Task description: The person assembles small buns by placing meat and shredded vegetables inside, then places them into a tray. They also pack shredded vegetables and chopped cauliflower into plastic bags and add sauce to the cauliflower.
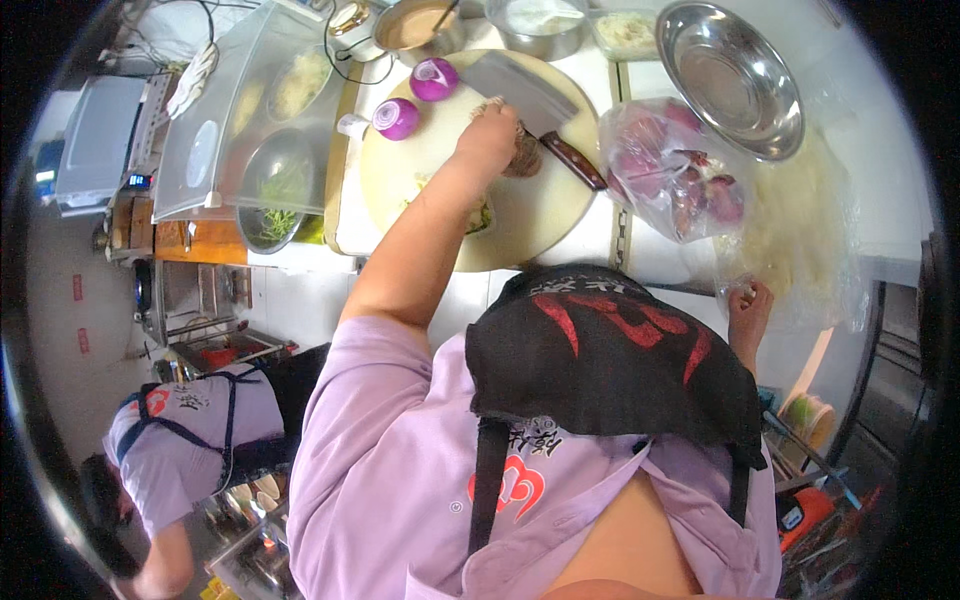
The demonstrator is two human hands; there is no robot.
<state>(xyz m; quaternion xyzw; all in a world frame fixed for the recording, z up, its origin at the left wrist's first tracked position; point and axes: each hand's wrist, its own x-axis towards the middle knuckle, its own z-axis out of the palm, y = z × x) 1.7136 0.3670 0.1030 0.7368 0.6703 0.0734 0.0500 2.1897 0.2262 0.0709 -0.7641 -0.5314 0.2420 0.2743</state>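
Observation:
My left hand (489, 136) is closed around a brownish, rough-textured bundle (523, 156) on the round cutting board (420, 161); I cannot tell what the bundle is. Just beyond it lies a cleaver (521, 86), its broad blade flat on the board and its dark wooden handle pointing to the near right. Two purple onions with cut tops, one (435, 79) behind the other (395, 118), rest at the board's left. Green scraps (480, 216) lie partly under my forearm. Low at the right, my right hand (750, 304) has curled fingers at the edge of a large clear plastic bag (795, 225).
A clear bag of purple onions (645, 150) sits right of the board, below a tilted steel bowl (731, 75). Pots (420, 30) and a tub (624, 34) line the back. A translucent cover (247, 105) stands left, near a bowl of greens (277, 202). Another person (202, 435) bends at lower left.

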